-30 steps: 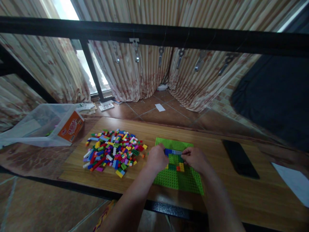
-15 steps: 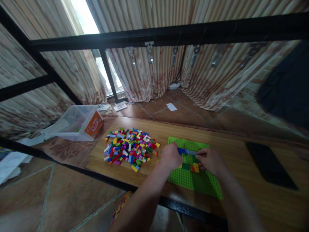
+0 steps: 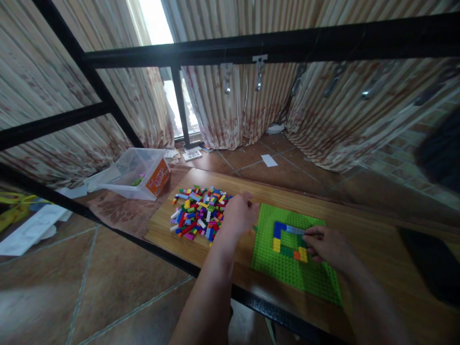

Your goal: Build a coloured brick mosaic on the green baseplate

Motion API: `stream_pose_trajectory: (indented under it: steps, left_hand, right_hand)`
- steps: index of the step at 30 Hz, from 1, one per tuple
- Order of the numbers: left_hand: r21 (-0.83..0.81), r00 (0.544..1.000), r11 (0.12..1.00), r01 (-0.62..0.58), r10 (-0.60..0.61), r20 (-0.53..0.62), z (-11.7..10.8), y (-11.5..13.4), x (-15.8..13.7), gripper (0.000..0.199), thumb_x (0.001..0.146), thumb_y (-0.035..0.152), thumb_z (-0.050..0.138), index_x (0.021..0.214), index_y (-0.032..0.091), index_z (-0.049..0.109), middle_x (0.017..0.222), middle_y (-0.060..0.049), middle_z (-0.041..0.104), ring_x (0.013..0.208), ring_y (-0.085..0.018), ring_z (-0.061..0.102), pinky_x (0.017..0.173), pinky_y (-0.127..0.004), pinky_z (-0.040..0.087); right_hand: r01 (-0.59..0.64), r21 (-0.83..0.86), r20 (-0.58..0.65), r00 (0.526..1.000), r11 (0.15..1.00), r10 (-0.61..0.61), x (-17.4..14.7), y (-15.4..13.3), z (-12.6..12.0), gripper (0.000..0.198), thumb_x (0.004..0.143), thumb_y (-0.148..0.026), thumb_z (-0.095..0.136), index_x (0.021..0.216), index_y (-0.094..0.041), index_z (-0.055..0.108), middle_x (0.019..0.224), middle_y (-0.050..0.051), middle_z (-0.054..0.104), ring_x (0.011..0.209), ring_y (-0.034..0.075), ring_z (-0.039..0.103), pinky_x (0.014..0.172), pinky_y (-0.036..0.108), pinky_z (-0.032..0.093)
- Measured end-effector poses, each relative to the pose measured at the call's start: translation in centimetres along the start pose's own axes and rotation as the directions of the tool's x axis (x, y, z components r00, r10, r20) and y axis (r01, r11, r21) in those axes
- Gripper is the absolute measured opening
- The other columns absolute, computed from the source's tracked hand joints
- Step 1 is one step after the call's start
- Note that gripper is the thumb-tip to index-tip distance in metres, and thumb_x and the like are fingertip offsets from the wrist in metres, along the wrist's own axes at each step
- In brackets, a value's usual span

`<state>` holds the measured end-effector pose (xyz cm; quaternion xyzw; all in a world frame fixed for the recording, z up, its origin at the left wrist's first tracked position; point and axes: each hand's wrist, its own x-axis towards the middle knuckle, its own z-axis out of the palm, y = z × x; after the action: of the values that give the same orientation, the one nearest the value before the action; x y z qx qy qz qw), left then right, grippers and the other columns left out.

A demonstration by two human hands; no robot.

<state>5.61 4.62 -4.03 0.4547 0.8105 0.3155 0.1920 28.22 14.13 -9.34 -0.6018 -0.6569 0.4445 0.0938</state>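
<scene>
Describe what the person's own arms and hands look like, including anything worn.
The left grip and right grip are human hands without gloves. The left forearm and right forearm show no sleeve, watch or bracelet. Any ring would be too small to tell.

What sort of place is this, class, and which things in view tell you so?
Probably a room in a home: long striped curtains hang behind a wooden tabletop, the floor is tiled, and toy bricks lie heaped on the tabletop.

Bricks (image 3: 198,213), baseplate (image 3: 283,268) on wooden table (image 3: 241,263)
</scene>
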Motion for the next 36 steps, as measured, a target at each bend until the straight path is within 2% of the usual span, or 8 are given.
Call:
stream_pose_trajectory:
  steps: [4, 6, 11, 18, 23, 27, 32, 36]
  left_hand:
    - [0.136, 0.941, 0.968, 0.213, -0.165, -0.295, -3.5, -2.8, 0.3, 0.037, 0.080, 0.031, 0.059, 0.114, 0.016, 0.063, 0.105, -0.010, 0.071, 0.101, -0.023, 0.064, 0.088, -0.031, 0.047]
    - [0.227, 0.903, 0.919, 0.322, -0.226, -0.365, -4.5, -4.1, 0.3, 0.037, 0.080, 0.033, 0.058, 0.112, 0.016, 0.064, 0.109, -0.012, 0.069, 0.105, -0.026, 0.061, 0.089, -0.034, 0.046]
    - [0.376, 0.909, 0.835, 0.401, -0.314, -0.273, -4.9, -5.8, 0.6, 0.033, 0.077, 0.025, 0.057, 0.107, 0.016, 0.067, 0.108, -0.016, 0.069, 0.107, -0.030, 0.060, 0.086, -0.036, 0.046]
    - [0.320, 0.909, 0.860, 0.398, -0.322, -0.265, -5.9, -7.1, 0.7, 0.032, 0.077, 0.021, 0.057, 0.107, 0.023, 0.068, 0.108, -0.012, 0.071, 0.109, -0.030, 0.060, 0.090, -0.042, 0.044]
    - [-0.056, 0.972, 0.981, 0.185, -0.191, -0.139, -6.1, -6.9, -0.1, 0.029, 0.076, 0.020, 0.056, 0.102, 0.016, 0.069, 0.093, -0.007, 0.073, 0.085, -0.020, 0.065, 0.077, -0.030, 0.049]
    - [-0.411, 0.995, 0.911, -0.035, 0.069, 0.067, -4.7, -4.7, -0.7, 0.023, 0.074, 0.026, 0.059, 0.092, 0.015, 0.069, 0.085, -0.003, 0.071, 0.080, -0.017, 0.064, 0.073, -0.027, 0.051]
    - [-0.574, 0.969, 0.813, -0.092, 0.207, 0.137, -2.1, -1.5, -1.3, 0.028, 0.072, 0.025, 0.063, 0.098, 0.015, 0.065, 0.090, -0.004, 0.070, 0.081, -0.016, 0.065, 0.073, -0.028, 0.052]
    - [-0.624, 0.926, 0.770, -0.131, 0.320, 0.201, -0.5, -0.3, -1.7, 0.033, 0.075, 0.023, 0.063, 0.107, 0.017, 0.063, 0.095, -0.005, 0.070, 0.086, -0.016, 0.065, 0.077, -0.029, 0.053]
  right_hand:
    - [0.019, 0.004, -0.001, 1.000, 1.000, -0.019, 0.4, 0.8, -0.2, 0.016, 0.075, -0.025, 0.062, 0.087, -0.015, 0.064, 0.065, 0.005, 0.068, 0.053, 0.015, 0.065, 0.044, 0.023, 0.052]
    - [0.039, 0.004, 0.004, 0.999, 0.999, -0.039, 0.6, 1.0, -0.3, 0.019, 0.075, -0.029, 0.063, 0.088, -0.015, 0.065, 0.063, 0.005, 0.068, 0.053, 0.016, 0.065, 0.045, 0.024, 0.052]
    - [0.076, -0.037, -0.001, 0.997, 0.996, -0.077, 1.1, 1.1, -0.2, 0.023, 0.078, -0.035, 0.060, 0.087, -0.014, 0.066, 0.066, 0.006, 0.069, 0.053, 0.017, 0.066, 0.047, 0.025, 0.052]
    - [0.103, -0.006, 0.021, 0.994, 0.995, -0.103, 1.0, 1.0, -0.7, 0.025, 0.079, -0.037, 0.059, 0.087, -0.015, 0.068, 0.068, 0.007, 0.070, 0.055, 0.017, 0.066, 0.048, 0.025, 0.051]
    - [0.135, 0.056, -0.124, 0.984, 0.989, -0.127, 0.6, 0.0, -1.2, 0.021, 0.080, -0.035, 0.058, 0.085, -0.017, 0.067, 0.072, 0.007, 0.071, 0.063, 0.018, 0.068, 0.060, 0.029, 0.054]
    - [0.294, 0.214, -0.287, 0.931, 0.932, -0.228, -1.2, -2.6, 0.0, 0.025, 0.078, -0.041, 0.060, 0.085, -0.018, 0.067, 0.076, 0.005, 0.071, 0.066, 0.018, 0.067, 0.065, 0.031, 0.054]
    - [0.441, 0.521, -0.162, 0.892, 0.731, -0.422, -3.8, -5.9, 3.1, 0.033, 0.077, -0.048, 0.065, 0.095, -0.021, 0.067, 0.079, 0.000, 0.067, 0.067, 0.013, 0.063, 0.064, 0.027, 0.053]
    - [0.430, 0.600, -0.070, 0.868, 0.674, -0.491, -4.6, -7.0, 4.5, 0.032, 0.075, -0.044, 0.069, 0.099, -0.023, 0.066, 0.072, -0.003, 0.062, 0.061, 0.010, 0.059, 0.056, 0.023, 0.049]
